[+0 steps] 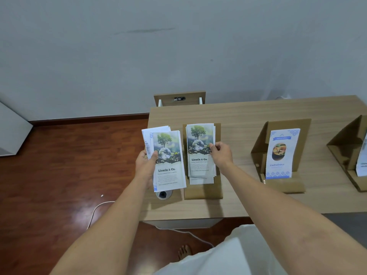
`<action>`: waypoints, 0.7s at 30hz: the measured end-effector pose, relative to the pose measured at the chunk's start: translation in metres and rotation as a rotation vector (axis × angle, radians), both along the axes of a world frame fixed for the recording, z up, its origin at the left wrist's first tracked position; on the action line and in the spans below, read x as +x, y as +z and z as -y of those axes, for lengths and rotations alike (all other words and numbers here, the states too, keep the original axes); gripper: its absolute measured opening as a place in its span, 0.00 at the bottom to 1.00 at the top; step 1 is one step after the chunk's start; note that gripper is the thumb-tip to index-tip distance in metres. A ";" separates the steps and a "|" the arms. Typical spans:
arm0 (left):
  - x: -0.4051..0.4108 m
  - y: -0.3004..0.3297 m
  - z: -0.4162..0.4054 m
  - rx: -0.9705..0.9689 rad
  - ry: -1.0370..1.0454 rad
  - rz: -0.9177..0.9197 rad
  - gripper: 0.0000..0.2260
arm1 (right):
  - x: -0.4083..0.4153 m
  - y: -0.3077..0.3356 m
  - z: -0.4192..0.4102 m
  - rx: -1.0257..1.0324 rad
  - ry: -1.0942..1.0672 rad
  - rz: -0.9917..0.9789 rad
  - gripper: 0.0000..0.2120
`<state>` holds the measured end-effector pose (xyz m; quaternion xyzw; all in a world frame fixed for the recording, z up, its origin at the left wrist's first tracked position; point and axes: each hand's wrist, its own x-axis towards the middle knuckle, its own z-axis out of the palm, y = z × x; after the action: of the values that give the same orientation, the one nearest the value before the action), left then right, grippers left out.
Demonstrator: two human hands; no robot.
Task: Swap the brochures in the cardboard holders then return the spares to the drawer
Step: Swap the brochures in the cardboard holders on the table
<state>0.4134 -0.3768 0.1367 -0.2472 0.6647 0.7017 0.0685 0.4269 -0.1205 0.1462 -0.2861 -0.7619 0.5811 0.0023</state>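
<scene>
My left hand grips a stack of brochures over the desk's left end; a tree-and-globe "Liceria & Co." leaflet lies on top, with other sheets fanned out behind it. My right hand pinches the right edge of the matching Liceria brochures that stand in the left cardboard holder. To the right, a second cardboard holder carries blue-patterned food brochures. A third holder is cut off by the right edge, with a white leaflet in it.
The wooden desk stands against a grey wall. A round cable grommet sits below the held stack. A small wooden shelf sits behind the desk. A white cable runs over the red-brown floor at left.
</scene>
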 end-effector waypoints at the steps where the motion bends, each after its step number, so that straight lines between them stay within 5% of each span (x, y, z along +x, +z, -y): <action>1: -0.001 -0.001 0.003 -0.004 0.007 0.000 0.03 | -0.001 -0.002 0.001 -0.004 -0.003 0.004 0.09; 21: 0.000 -0.021 0.014 0.061 -0.002 0.087 0.03 | 0.003 -0.032 0.009 0.047 -0.066 0.042 0.11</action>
<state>0.4132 -0.3903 0.1159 -0.2744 0.6396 0.7103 0.1056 0.4298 -0.1299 0.1144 -0.3230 -0.7653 0.5566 0.0121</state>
